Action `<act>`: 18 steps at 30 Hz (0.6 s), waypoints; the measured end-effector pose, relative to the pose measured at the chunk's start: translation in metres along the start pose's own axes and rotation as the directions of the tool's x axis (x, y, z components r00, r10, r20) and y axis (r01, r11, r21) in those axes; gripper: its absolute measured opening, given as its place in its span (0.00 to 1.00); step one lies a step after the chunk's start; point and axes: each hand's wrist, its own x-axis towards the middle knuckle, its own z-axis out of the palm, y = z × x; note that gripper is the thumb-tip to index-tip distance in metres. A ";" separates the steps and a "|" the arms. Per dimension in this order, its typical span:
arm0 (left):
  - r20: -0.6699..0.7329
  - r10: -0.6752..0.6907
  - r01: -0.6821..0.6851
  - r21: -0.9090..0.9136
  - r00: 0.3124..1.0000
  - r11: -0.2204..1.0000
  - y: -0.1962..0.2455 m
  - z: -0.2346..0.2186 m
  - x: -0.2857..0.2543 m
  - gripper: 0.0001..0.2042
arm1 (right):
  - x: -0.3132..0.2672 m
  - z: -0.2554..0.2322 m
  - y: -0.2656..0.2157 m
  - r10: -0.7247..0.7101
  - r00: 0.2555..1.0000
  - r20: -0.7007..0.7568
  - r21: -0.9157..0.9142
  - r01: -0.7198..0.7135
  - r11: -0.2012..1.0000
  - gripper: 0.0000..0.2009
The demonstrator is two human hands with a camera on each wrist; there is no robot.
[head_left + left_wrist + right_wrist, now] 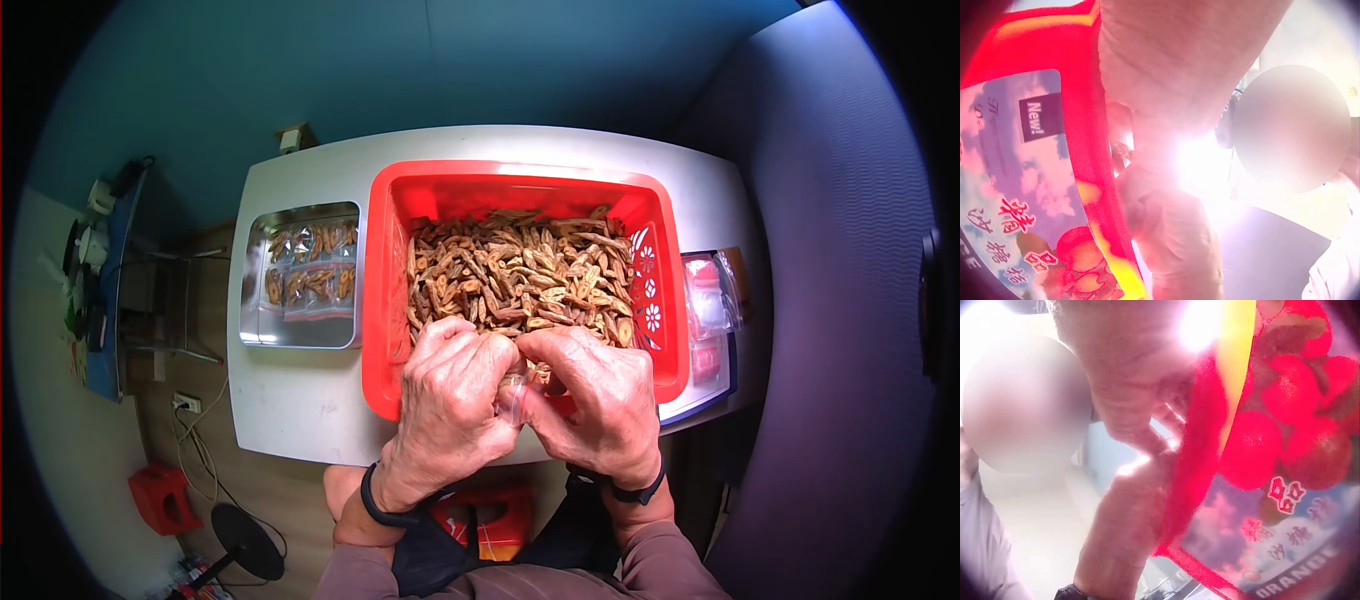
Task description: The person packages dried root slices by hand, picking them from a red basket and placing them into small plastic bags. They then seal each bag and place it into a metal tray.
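Over the near edge of a red plastic basket (pixel 381 300), both hands come together at a small clear zip bag (pixel 512 399). My left hand (pixel 452 395) pinches the bag's left side with bent fingers. The right hand (pixel 598 402) pinches at its other side, fingertips meeting the left ones. Most of the bag is hidden by the hands. Brown dried slices (pixel 520 270) heap up in the basket. In the left wrist view, the hand (pixel 1172 106) is beside the basket's printed outer wall (pixel 1069 162); in the right wrist view, fingers (pixel 1141 440) curl behind the rim.
Left of the basket, a metal tray (pixel 290 331) holds several filled zip bags (pixel 318 283). To its right, plastic bags (pixel 706 300) lie in a blue-edged tray (pixel 690 405). All stand on a white table (pixel 300 400). A dark panel (pixel 840 200) closes off the right.
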 end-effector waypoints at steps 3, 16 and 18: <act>-0.022 0.005 -0.006 -0.028 1.000 1.000 0.002 0.004 0.000 0.13 | -0.002 0.003 0.004 0.014 0.999 -0.042 0.013 -0.014 1.000 0.15; 0.212 -0.106 0.169 -0.301 0.971 0.938 0.003 -0.010 -0.008 0.23 | -0.010 -0.011 0.010 0.029 0.999 0.036 0.143 -0.034 0.989 0.22; 0.198 -0.121 0.179 -0.306 0.973 0.935 0.001 -0.007 -0.011 0.22 | -0.013 -0.008 0.015 0.022 0.999 0.043 0.189 -0.030 0.982 0.22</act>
